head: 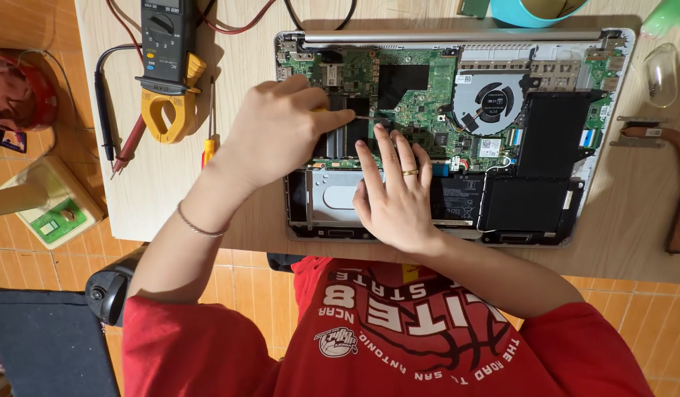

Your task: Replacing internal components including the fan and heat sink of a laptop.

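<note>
Laptop [457, 132] flat on the wooden counter [171, 184], back cover off, insides showing: green board [413, 95], round fan [494, 99], black battery [531, 206].

Left hand [277, 129] over the top middle of the laptop, closed tight around a thin screwdriver [358, 115] with a bit of yellow handle peeking out. Metal tip down on the dark part in the middle of the green board. Thin bracelet [196, 224] on that wrist.

Right hand [395, 198] open and flat, holding nothing, palm down on the lower middle of the laptop. Fingers together and pointing up toward the screwdriver tip, one with a gold ring [409, 173]. Thumb at the edge of the silver tray [332, 195] in the lower left of the laptop.

Left of the laptop: yellow and black meter [167, 73] with red and black wires, and a second small screwdriver [210, 143] lying just beside it. Right of the laptop: bent copper pipe piece [678, 184], well apart from both hands. Above the laptop: round blue-green thing [531, 11], cut off by the picture edge.
</note>
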